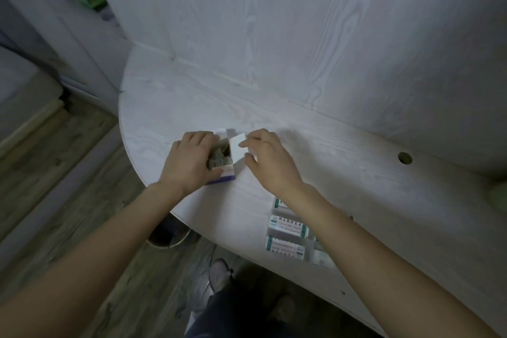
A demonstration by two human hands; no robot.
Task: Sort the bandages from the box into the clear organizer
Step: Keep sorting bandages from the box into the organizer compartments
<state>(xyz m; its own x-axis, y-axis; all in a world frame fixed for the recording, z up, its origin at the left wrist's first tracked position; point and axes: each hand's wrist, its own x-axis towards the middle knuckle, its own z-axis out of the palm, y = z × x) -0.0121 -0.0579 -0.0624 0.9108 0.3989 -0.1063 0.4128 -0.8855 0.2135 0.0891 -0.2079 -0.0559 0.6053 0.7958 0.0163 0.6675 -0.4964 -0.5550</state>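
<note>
**Holding the box open: spill and tear risks noted**

I see the left hand (192, 162) gripping the small box (222, 164) from its left side, fingers curled round it, the box standing on the tabletop (170, 107) close to the rounded edge. The right hand (270, 158) pinches the white lid flap (238, 149), folding it back. Bandages (219, 158) are packed tight inside the opening.

Risks, in my judgement:
- The box sits near the tabletop rim; a hard tug on the packed bandages could drag it over the edge to the floor (55, 173).
- The flap could tear if it is pulled further back.
- Bandages wedged this tightly may come out in a clump and scatter.
- The clear organizer (310, 248) lies under the right forearm, near the front edge; a careless elbow could knock it or shift what is already in it.

Writing: the wrapped strips (288, 225) in the organizer carry green borders and rows of dark characters, too small for me to read. The box shows a blue band low on its front; I can make out no brand name.
</note>
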